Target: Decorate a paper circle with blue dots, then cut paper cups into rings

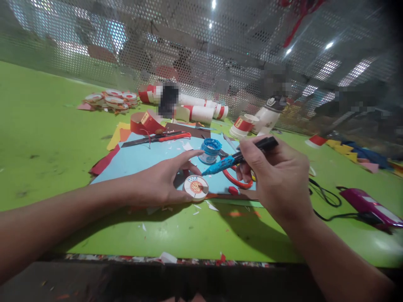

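My left hand (166, 176) grips a small round white disc (204, 191) by its edge, thumb below and fingers behind. An orange emblem with lettering fills the disc's middle, and blue dots mark part of its rim. Pinched in my right hand (273, 176) is a black pen (265, 144), its front end thickly coated in blue paint. The pen's tip points down-left, close above the disc; I cannot tell whether they touch. Just behind stands an open blue paint jar (210, 152), smeared around its rim. Light blue paper (147, 157) lies underneath, and red-handled scissors (237, 179) sit partly behind my right hand.
Red-handled pliers-like tool (176, 136) and a red paper band (145, 122) lie behind. Paper cups (201, 113) and stacked discs (115, 100) line the back. A magenta corded device (368, 205) is at right. Paper scraps litter the green table (126, 239) near its front edge.
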Demonstrator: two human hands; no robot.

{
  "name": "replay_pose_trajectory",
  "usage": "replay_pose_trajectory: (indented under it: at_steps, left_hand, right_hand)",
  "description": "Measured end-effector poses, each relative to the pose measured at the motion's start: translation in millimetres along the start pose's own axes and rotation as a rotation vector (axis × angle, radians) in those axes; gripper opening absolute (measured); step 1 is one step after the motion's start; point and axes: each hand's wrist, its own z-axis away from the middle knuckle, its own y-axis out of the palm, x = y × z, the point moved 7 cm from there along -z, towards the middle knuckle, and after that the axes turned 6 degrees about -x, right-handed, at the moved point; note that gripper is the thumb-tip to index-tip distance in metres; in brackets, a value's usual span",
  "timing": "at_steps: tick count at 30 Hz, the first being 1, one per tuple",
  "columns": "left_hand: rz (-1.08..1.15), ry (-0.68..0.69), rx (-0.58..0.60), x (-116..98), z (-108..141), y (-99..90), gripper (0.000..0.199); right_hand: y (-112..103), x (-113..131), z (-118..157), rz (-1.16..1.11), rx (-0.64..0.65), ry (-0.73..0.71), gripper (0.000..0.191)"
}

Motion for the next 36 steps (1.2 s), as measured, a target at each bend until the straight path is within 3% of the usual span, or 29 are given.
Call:
replay_pose_trajectory:
  at_steps: [10, 19, 31, 36]
  left_hand:
    - [-0.159, 0.084, -0.083, -2.4, -4.4, 0.6, 0.09]
    - [-0.219, 0.114, -0.106, -2.0, -3.2, 2.7, 0.084]
    - [-0.218, 0.076, -0.144, 0.9, -5.5, 0.6, 0.1]
    - [-0.222, 0.092, -0.136, -1.9, -5.0, 1.0, 0.093]
  right_hand:
    - [12.6, -8.7, 9.1, -0.012, 0.105, 0.085, 0.02]
    - [19.1, -9.6, 15.8, 0.105, 0.17, 0.037, 0.02]
    - [22.6, -11.9, 17.2, 0.086, 0.155, 0.024, 0.018]
    - [23.8, -13.6, 17.3, 0.084, 0.166, 0.03, 0.019]
